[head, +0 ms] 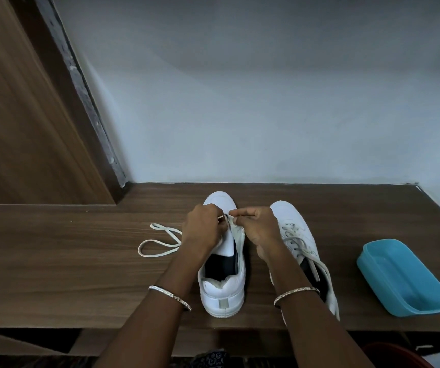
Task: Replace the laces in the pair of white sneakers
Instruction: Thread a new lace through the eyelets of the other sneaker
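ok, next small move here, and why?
Probably pull the lace through the front eyelets: both the left hand and right hand pinch it at the toe end of the unlaced sneaker, and most of it lies slack on the table.

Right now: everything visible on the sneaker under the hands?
White sneaker upright on the wooden table, toe toward the wall. Smooth leather-like upper, dark lining, grey heel tab, tongue exposed. Left hand and right hand pinch a white lace at its front eyelets; slack loops lie to its left.
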Available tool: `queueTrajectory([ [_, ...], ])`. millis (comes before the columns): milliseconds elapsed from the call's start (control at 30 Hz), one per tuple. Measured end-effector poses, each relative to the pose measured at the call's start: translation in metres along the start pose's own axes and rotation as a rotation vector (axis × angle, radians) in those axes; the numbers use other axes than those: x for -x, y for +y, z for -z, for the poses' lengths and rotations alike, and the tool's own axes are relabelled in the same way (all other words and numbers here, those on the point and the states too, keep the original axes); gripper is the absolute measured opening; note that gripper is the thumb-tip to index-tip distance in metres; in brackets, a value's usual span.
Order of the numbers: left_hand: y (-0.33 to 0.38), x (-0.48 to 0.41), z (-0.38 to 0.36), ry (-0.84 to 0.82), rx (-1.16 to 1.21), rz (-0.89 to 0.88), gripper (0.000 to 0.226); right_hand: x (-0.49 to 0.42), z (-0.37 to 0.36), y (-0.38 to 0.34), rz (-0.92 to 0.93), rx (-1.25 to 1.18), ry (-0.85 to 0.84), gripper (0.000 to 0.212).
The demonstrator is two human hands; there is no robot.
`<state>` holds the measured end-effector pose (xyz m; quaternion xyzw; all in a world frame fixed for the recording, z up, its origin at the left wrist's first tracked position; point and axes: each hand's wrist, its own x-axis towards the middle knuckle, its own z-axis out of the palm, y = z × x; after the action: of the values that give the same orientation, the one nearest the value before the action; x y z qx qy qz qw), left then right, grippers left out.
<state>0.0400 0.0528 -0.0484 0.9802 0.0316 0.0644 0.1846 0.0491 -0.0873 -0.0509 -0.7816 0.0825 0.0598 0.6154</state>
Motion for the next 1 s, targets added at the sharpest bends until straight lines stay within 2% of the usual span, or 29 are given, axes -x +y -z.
queueTrajectory([
  [100,-0.001,0.001,-0.005,0.030,0.026,0.023,0.014,-0.003,-0.002,0.000,-0.013,-0.015,-0.018,0.020],
  [233,0.001,0.005,-0.008,0.052,0.036,0.026,0.014,-0.007,0.001,-0.002,-0.123,-0.139,-0.102,0.014],
  [433,0.008,0.014,-0.004,0.080,-0.001,-0.009,0.014,-0.010,0.007,-0.003,-0.109,-0.157,-0.198,0.012],
  [500,0.010,0.012,-0.001,0.074,-0.024,-0.019,0.013,-0.012,0.005,-0.002,-0.116,-0.156,-0.176,0.011],
  [600,0.006,0.007,0.001,0.066,0.069,0.003,0.013,-0.013,0.001,-0.003,-0.149,-0.175,-0.147,0.001],
  [767,-0.002,0.015,0.008,0.122,0.374,0.074,0.008,-0.011,-0.001,-0.007,-0.169,-0.223,-0.057,0.013],
  [867,-0.013,0.023,0.020,0.182,0.470,0.118,0.017,-0.006,0.006,-0.011,-0.144,-0.359,0.007,0.012],
  [1000,-0.036,0.032,0.047,0.288,0.436,0.169,0.025,-0.002,0.026,-0.024,-0.095,-0.658,0.091,0.017],
])
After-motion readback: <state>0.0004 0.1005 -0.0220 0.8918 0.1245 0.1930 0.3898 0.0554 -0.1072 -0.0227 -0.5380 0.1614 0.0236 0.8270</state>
